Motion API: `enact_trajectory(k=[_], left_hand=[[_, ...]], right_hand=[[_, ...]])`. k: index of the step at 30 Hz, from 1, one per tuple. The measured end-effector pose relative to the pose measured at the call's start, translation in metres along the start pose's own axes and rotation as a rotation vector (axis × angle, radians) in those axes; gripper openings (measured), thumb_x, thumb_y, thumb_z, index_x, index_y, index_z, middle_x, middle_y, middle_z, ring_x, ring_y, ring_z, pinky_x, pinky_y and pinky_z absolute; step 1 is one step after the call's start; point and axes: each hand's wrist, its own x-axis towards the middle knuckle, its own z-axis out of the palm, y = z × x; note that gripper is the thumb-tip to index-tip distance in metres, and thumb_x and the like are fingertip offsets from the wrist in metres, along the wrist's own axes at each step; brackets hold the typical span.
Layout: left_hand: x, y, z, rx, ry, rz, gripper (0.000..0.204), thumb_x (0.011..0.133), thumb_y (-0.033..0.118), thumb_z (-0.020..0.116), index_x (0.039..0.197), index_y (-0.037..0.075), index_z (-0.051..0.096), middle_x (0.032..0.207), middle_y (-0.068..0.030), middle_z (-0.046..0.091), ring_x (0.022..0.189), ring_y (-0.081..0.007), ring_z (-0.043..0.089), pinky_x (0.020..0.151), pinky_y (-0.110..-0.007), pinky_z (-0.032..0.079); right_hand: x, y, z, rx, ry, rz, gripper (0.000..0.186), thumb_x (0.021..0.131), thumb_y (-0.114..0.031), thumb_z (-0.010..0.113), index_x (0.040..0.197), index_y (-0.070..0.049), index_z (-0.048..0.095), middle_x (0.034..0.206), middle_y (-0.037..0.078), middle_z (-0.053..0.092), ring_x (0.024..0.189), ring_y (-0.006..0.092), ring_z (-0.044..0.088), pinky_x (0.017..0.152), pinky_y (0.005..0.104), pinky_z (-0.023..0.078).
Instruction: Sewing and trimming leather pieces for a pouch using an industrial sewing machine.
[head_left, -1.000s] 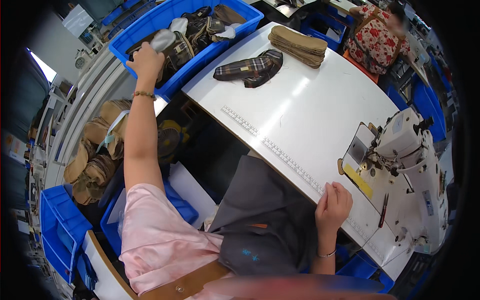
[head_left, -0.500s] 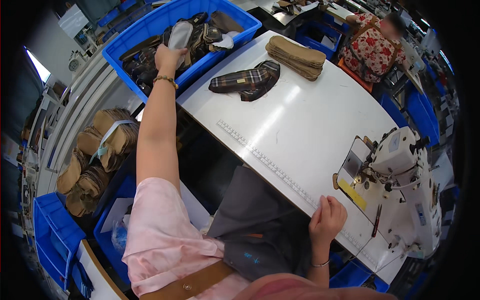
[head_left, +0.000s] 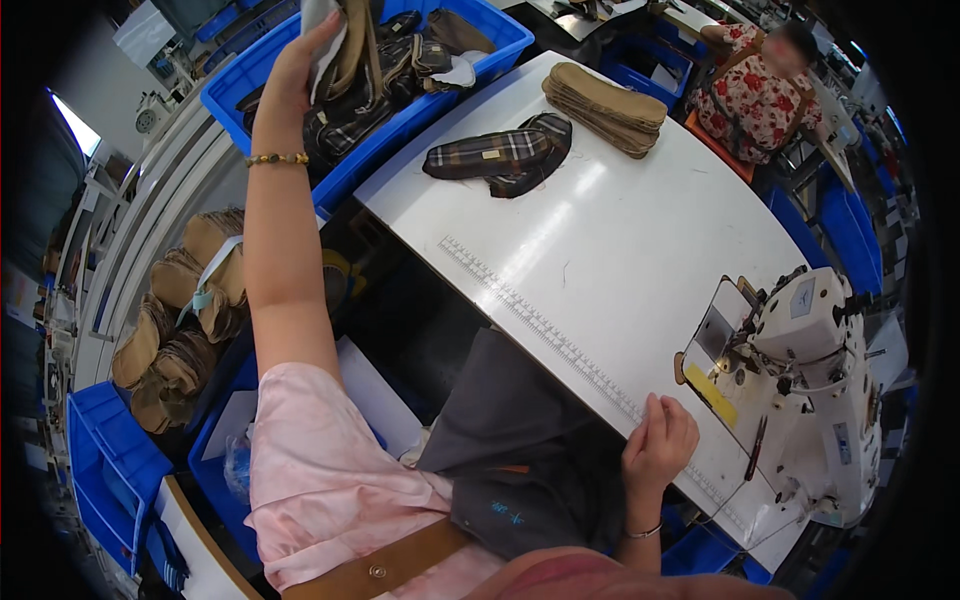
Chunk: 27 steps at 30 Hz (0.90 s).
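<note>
My left hand (head_left: pixel 300 70) is raised over the blue bin (head_left: pixel 395 112), closed on fabric pieces (head_left: pixel 345 60), pale grey and tan. Plaid padded pieces fill much of the bin. Two dark plaid pieces (head_left: pixel 480 152) lie overlapped on the white table (head_left: pixel 590 250), beside a stack of tan oval pieces (head_left: pixel 600 105). My right hand (head_left: pixel 660 440) rests at the table's front edge by the printed ruler, fingers loosely bent and slightly apart, holding nothing visible. Right of it are dark scissors (head_left: pixel 757 447) and a white sewing machine (head_left: pixel 810 330).
Bundled tan pieces (head_left: pixel 200 260) are piled at the left, above another blue bin (head_left: pixel 105 450). A dark gap lies under the table's front edge, over my grey-covered lap. A co-worker in a floral top (head_left: pixel 750 105) sits at the upper right beside further blue bins.
My left hand has moved up within the bin area and now lifts grey and tan pieces higher out of it. My right hand stays at the table edge.
</note>
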Motion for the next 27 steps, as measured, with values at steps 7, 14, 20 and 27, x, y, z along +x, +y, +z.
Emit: enact_trajectory(k=[7, 14, 20, 27], left_hand=[[-0.021, -0.082, 0.134, 0.64, -0.435, -0.236, 0.06, 0.084, 0.049, 0.078, 0.111, -0.003, 0.067, 0.097, -0.0147, 0.073, 0.084, -0.0205, 0.073, 0.072, -0.033, 0.059], [-0.054, -0.141, 0.154, 1.727, -0.176, 0.432, 0.062, 0.074, 0.065, 0.075, 0.097, 0.007, 0.073, 0.1, -0.0098, 0.072, 0.094, -0.0296, 0.07, 0.07, -0.04, 0.058], [0.016, -0.125, 0.13, 1.593, 0.31, 0.525, 0.072, 0.075, 0.065, 0.075, 0.118, 0.008, 0.068, 0.12, -0.0146, 0.065, 0.116, -0.0328, 0.059, 0.095, -0.052, 0.048], [0.084, -0.149, 0.064, 1.286, 0.114, -0.446, 0.105, 0.058, 0.066, 0.085, 0.132, -0.004, 0.059, 0.134, -0.0246, 0.06, 0.125, -0.0386, 0.057, 0.101, -0.05, 0.047]], right_hand=[[-0.002, 0.003, 0.002, -0.01, 0.003, -0.005, 0.04, 0.075, -0.005, 0.062, 0.115, -0.005, 0.069, 0.115, 0.014, 0.062, 0.102, 0.0336, 0.059, 0.092, 0.045, 0.045], [-0.003, 0.002, 0.003, -0.005, -0.016, -0.001, 0.041, 0.075, -0.005, 0.062, 0.116, -0.005, 0.069, 0.114, 0.013, 0.062, 0.102, 0.0335, 0.059, 0.091, 0.0452, 0.046], [-0.002, 0.0, 0.0, -0.022, -0.025, 0.007, 0.041, 0.075, -0.006, 0.062, 0.116, -0.004, 0.068, 0.115, 0.014, 0.062, 0.103, 0.0339, 0.059, 0.092, 0.0453, 0.046], [-0.003, 0.001, 0.002, -0.033, -0.022, 0.012, 0.041, 0.075, -0.006, 0.061, 0.115, -0.004, 0.069, 0.115, 0.014, 0.062, 0.103, 0.0345, 0.059, 0.092, 0.0456, 0.046]])
